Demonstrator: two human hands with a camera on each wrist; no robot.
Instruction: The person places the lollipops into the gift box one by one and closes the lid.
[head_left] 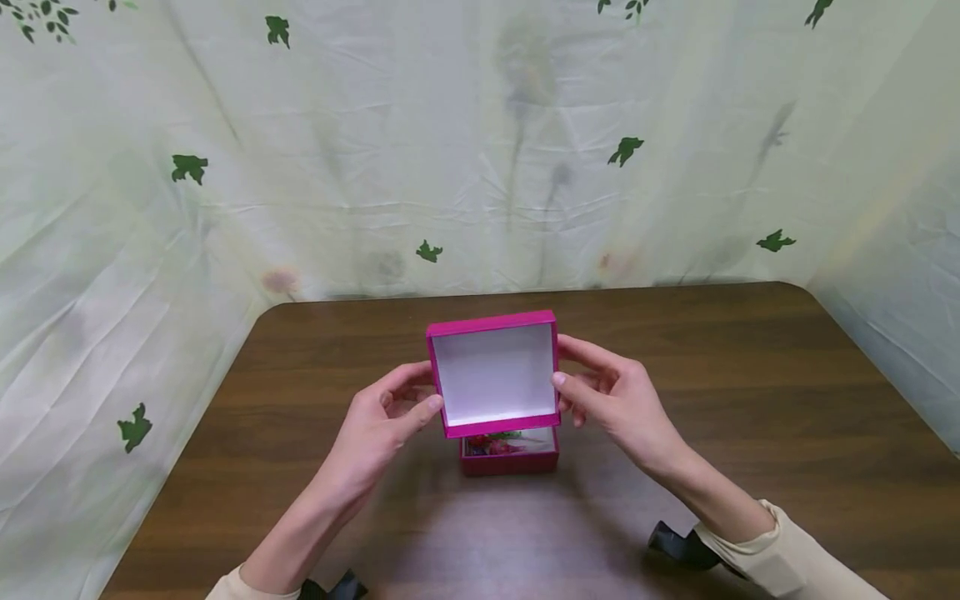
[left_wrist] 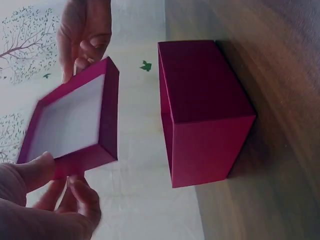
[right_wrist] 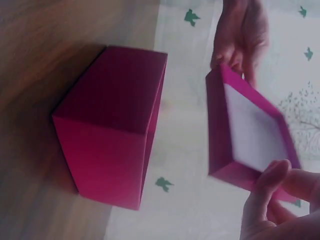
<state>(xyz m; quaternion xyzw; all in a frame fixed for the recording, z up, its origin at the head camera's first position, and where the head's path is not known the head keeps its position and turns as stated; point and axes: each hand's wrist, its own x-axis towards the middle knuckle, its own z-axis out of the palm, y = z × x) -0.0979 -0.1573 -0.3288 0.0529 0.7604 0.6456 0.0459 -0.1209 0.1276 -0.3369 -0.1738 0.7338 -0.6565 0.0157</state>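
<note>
A magenta box lid [head_left: 495,375] with a white inside is held tilted up, its hollow side facing me. My left hand [head_left: 386,417] pinches its left edge between thumb and fingers. At the opposite edge, my right hand [head_left: 618,400] grips the lid the same way. Below and partly behind it stands the magenta box base [head_left: 510,463] on the table, its top uncovered. Red and green items [head_left: 498,445] show inside, mostly hidden by the lid. Both wrist views show a gap between the lid [left_wrist: 75,120] and the base [right_wrist: 105,125].
The brown wooden table [head_left: 750,400] carries the box. Behind and beside it hangs a pale curtain [head_left: 465,150] printed with green leaf or bird shapes. Dark straps with black devices [head_left: 682,546] sit at both wrists, by the cream sleeves [head_left: 780,554].
</note>
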